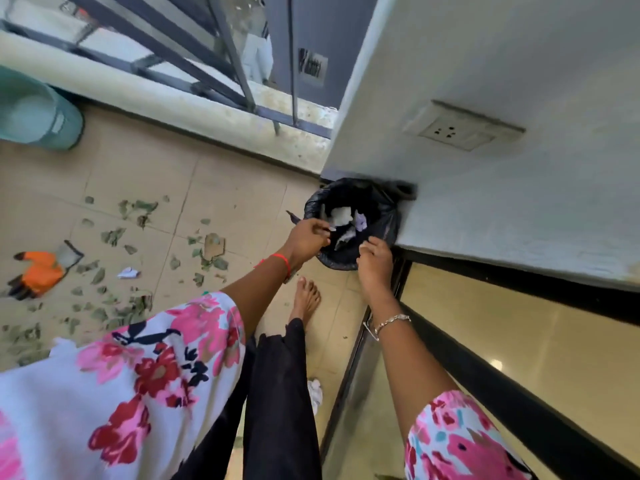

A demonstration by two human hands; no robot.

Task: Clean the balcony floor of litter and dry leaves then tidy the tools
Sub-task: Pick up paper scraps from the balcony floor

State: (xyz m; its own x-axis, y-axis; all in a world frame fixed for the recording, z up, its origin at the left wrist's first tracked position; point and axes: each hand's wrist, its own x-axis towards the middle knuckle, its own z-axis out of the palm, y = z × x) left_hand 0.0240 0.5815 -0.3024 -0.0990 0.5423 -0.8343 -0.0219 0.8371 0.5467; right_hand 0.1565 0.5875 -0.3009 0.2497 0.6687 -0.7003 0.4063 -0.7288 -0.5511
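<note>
A black bin bag [384,216] stands open in the corner where the white wall meets the balcony ledge. White and pale crumpled paper [341,216] lies inside it. My left hand [308,237] pinches the bag's near left rim. My right hand [375,261] grips the near right rim, fingers curled over it. Dry green leaves [114,235] are scattered over the beige tiles to the left. A crumpled white paper scrap [128,273] and a brown cardboard piece [214,244] lie among them. Another white scrap [315,393] lies by my leg.
An orange and black glove [38,275] lies on the floor at the left, beside a small dustpan-like object [69,254]. A teal bucket [38,112] stands by the railing. A sliding glass door [485,341] runs along the right. My bare foot [306,299] stands below the bag.
</note>
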